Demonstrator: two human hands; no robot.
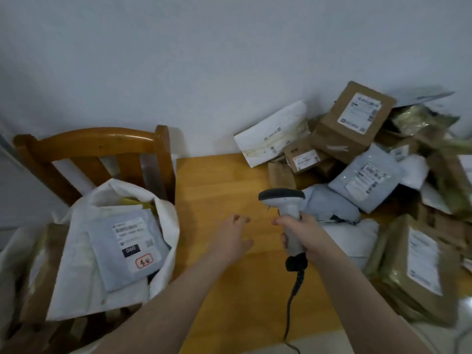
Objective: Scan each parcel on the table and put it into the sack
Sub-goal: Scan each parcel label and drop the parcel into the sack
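R hand clamped on scanner; L hand grip apart. Grey labelled parcel in white sack.

The print on the label of the grey bag in the sack is too blurred to read, as it is on the other labels. The sack runs off the left and bottom edges and hides the seat of the chair. The right grip covers the middle of the handle of the scanner. The cable leaves by the bottom edge. The parcel pile is cut by the right edge and hides the surface beneath it.
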